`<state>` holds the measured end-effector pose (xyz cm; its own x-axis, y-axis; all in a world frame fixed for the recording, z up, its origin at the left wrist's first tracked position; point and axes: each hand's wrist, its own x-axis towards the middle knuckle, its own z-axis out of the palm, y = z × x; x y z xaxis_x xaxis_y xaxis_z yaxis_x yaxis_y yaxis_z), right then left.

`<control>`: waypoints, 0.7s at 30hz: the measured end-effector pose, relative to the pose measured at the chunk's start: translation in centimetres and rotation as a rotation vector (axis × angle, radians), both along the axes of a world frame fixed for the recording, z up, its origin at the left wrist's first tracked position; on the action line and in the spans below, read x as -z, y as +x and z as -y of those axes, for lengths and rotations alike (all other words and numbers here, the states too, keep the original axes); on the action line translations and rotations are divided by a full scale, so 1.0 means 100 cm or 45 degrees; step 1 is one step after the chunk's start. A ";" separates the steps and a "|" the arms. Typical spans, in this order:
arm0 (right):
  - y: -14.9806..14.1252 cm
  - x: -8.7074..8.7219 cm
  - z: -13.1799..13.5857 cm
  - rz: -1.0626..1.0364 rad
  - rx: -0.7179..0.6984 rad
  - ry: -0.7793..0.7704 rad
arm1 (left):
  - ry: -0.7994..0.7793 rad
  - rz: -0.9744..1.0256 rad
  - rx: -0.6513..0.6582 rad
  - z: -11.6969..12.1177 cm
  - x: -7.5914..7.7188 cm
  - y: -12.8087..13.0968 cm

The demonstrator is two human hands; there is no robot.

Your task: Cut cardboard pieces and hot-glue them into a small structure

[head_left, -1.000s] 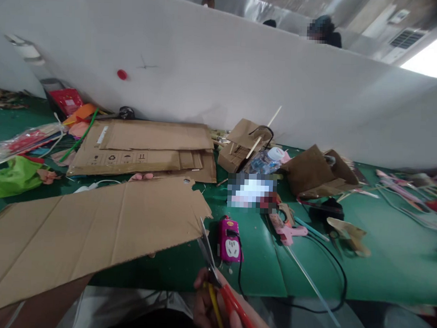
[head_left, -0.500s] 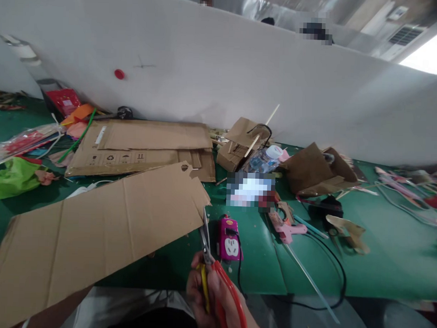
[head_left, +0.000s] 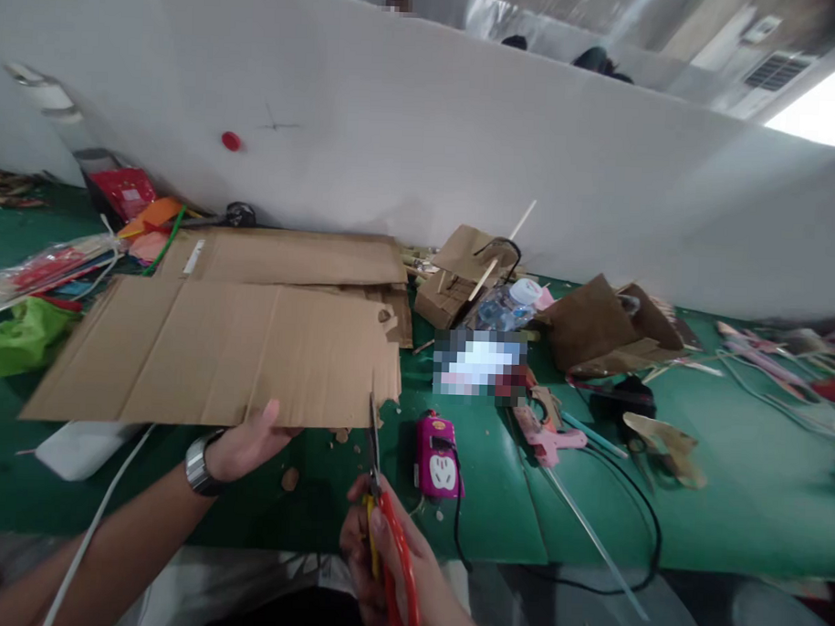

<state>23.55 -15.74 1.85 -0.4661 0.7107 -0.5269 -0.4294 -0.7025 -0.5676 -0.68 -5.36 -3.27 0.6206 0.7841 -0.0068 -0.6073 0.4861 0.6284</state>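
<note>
A long creased cardboard sheet [head_left: 211, 351] is held up over the table by my left hand [head_left: 252, 444]. The thumb lies on top near the front edge, and the other fingers are hidden beneath the sheet. In my right hand [head_left: 375, 540] is a pair of scissors [head_left: 392, 549] with one red and one yellow handle. The blades point away from me and meet the sheet's front edge close to its ragged right end. A small torn hole shows at that end's far corner. How far apart the blades are is hard to tell.
A purple power socket [head_left: 440, 455] stands right of the scissors. Beyond it lie a pink glue gun [head_left: 546, 436] and its black cable. More cardboard [head_left: 289, 254] is stacked behind the sheet. A brown box [head_left: 605, 329] and a plastic bottle [head_left: 506, 302] stand near the white partition [head_left: 396, 139].
The cardboard sheet has swung level and away from me, baring my left hand and forearm. The scissors have shifted slightly left and stay at the sheet's edge.
</note>
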 end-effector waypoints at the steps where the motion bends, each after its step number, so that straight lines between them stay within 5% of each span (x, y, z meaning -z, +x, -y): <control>1: -0.002 0.001 -0.002 -0.003 -0.005 0.008 | -0.001 -0.005 -0.046 -0.004 0.000 0.000; 7: -0.013 0.007 -0.006 0.025 0.030 0.058 | -0.017 -0.069 -0.178 -0.014 -0.010 0.003; 21: -0.028 0.018 -0.013 0.092 0.165 0.178 | -0.067 0.050 -0.094 -0.016 -0.030 0.002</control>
<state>20.78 -14.47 0.08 -0.3309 0.8307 -0.4477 -0.4656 -0.5564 -0.6882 -0.50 -3.72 -0.25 0.5615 0.8271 -0.0258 -0.6665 0.4705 0.5783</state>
